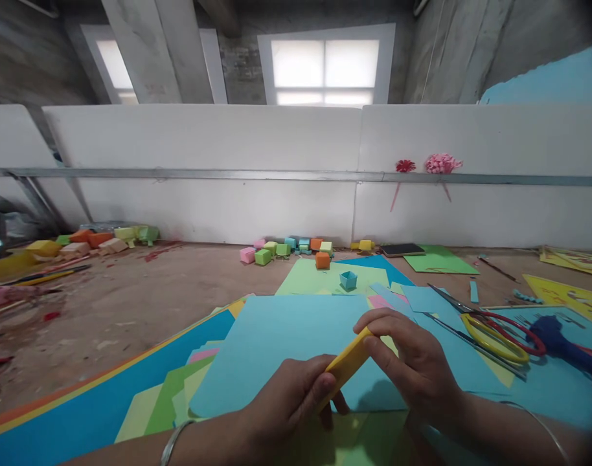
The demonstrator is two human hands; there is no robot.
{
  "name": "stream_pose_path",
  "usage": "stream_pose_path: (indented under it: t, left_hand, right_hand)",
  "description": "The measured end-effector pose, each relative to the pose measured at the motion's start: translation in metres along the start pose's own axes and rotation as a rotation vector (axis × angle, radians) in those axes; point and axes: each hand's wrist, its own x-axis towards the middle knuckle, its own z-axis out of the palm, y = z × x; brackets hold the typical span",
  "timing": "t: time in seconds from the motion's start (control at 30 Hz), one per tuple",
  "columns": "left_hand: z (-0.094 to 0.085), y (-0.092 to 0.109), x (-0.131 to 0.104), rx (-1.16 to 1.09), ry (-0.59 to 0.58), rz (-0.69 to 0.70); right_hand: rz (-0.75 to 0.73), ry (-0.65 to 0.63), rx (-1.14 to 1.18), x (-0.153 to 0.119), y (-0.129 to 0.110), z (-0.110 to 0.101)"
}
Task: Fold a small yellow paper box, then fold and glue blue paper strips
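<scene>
A flat, folded strip of yellow paper (pixel 350 360) is held up at a slant between both hands, above a light blue sheet (pixel 276 343). My left hand (pixel 296 395) grips its lower end, thumb on top and fingers underneath. At the upper end, my right hand (pixel 412 356) pinches the tip between thumb and fingers. Under the blue sheet lies a fanned stack of green, pink and blue paper (pixel 174 388). Beyond the hands stand a small open light blue paper box (pixel 348 279) and an orange paper cube (pixel 322 261).
Red- and yellow-handled scissors (pixel 500 336) and a dark blue tool (pixel 551 333) lie at right. Small coloured paper cubes (pixel 276 249) sit along the white partition (pixel 203 142), with more folded pieces (pixel 96 239) at far left. A dark phone-like slab (pixel 401 250) rests by a green sheet (pixel 442 259).
</scene>
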Motion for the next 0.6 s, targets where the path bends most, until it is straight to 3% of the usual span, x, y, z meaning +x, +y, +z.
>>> stream_pose_path:
  t: [0.17,0.33,0.47,0.6]
  left_hand:
    - [0.0,0.006,-0.002,-0.069,-0.037,-0.042]
    - [-0.002,0.008,-0.003,0.151,0.129,-0.023]
    - [-0.007,0.007,0.0,0.145,0.176,-0.019]
    - [-0.014,0.004,0.008,0.023,0.304,-0.163]
  right_hand:
    - [0.136,0.035,0.088,-0.001,0.002,0.002]
    - [0.23,0.112,0.131,-0.002,0.006,0.003]
    - [0.303,0.131,0.114,0.001,0.012,0.002]
    - [0.435,-0.006,-0.039,0.006,0.023,-0.002]
